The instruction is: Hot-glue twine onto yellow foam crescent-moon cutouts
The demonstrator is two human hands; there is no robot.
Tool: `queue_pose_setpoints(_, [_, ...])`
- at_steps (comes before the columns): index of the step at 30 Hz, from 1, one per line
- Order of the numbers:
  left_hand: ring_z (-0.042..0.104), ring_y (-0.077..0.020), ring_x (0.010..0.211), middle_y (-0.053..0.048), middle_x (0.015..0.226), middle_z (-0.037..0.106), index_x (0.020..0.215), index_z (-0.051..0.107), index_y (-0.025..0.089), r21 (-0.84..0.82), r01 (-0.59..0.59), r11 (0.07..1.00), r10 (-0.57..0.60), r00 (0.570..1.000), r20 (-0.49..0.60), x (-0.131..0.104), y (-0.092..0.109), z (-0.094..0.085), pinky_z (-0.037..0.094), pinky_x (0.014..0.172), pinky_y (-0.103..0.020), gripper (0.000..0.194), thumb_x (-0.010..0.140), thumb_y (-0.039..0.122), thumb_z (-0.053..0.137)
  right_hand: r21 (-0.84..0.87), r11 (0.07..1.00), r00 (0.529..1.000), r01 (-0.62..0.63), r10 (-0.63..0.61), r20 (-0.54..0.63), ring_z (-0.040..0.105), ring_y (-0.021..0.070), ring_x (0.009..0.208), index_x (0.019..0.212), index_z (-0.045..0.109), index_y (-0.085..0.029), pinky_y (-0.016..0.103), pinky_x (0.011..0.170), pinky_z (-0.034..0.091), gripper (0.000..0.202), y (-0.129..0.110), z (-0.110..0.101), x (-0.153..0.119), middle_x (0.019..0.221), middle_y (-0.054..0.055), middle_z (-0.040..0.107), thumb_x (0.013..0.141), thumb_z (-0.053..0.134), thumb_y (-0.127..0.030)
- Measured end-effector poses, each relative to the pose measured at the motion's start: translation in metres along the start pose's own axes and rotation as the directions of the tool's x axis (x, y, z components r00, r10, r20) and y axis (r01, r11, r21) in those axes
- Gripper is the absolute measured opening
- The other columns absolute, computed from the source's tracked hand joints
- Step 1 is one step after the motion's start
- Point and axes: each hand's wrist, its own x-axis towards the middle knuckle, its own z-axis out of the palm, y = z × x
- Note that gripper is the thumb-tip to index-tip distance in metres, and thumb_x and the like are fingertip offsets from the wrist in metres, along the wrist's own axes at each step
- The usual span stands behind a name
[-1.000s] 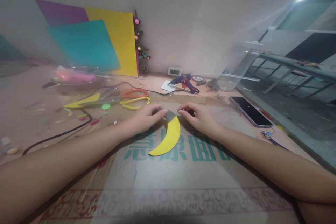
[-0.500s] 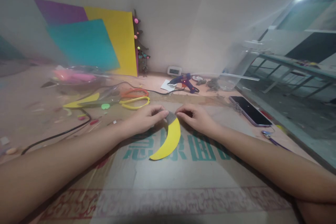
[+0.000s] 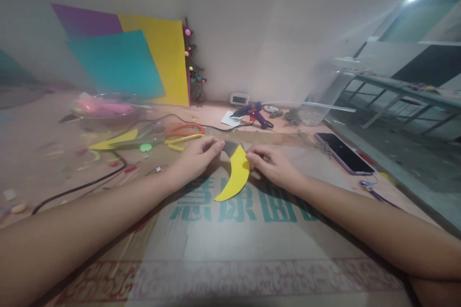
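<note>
A curved yellow crescent piece [image 3: 237, 175] with a dark grey upper end is held above the printed cardboard [image 3: 216, 244], its pointed tip down and to the left. My left hand [image 3: 201, 156] pinches the grey end between thumb and fingers. On the other side, my right hand [image 3: 270, 163] has its thumb and fingers closed on the yellow outer edge, near the top. Just behind my left hand lie scissors with orange and yellow handles [image 3: 185, 129], partly hidden by the hand.
A blue glue gun [image 3: 254, 114] rests behind the hands, near a small white clock [image 3: 239, 99]. At right lies a phone [image 3: 344, 153]. Coloured sheets [image 3: 118, 64] lean on the wall at left, with a clear bowl of pink items [image 3: 104, 105] before them.
The crescent has risen slightly and turned, its tip shifting up and right. My right hand has moved from the grey end down to the yellow edge; my left hand has moved slightly left.
</note>
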Motion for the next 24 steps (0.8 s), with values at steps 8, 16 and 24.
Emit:
queue_pose_setpoints(8, [0.055,-0.0126,0.063,-0.002,0.085,0.064,0.111,0.059,0.016,-0.029,-0.002,1.0,0.006,0.991,0.131,-0.0003,0.0028,0.0017,0.043,0.056,-0.024,0.038,0.085,0.043,0.055,-0.015,0.999,0.998,0.048,-0.049,-0.049,0.044,0.0106,0.058,0.069,0.046,-0.019,0.023,0.054,0.033,0.031,0.0018,0.0029,0.0,0.062,-0.003,0.045,0.094,0.04,-0.034])
queue_pose_setpoints(16, [0.057,-0.0174,0.074,-0.002,0.084,0.067,0.094,0.068,0.018,0.224,-0.056,0.973,0.023,0.989,0.144,-0.0029,0.006,0.0024,0.041,0.063,-0.026,0.04,0.078,0.054,0.06,-0.15,0.981,0.992,0.124,-0.124,0.015,0.048,0.0114,0.06,0.069,0.051,-0.018,0.024,0.056,0.033,0.03,0.0029,0.0071,-0.001,0.064,-0.001,0.052,0.094,0.042,-0.034])
queue_pose_setpoints(24, [0.058,-0.0166,0.074,-0.002,0.081,0.068,0.092,0.069,0.018,0.21,-0.079,0.975,0.046,0.987,0.156,-0.0052,0.008,0.0034,0.043,0.067,-0.027,0.033,0.081,0.047,0.058,-0.205,0.954,0.976,0.217,-0.212,0.044,0.048,0.0109,0.06,0.068,0.051,-0.017,0.023,0.057,0.034,0.03,0.0017,0.0093,-0.0001,0.063,0.0,0.053,0.094,0.043,-0.031])
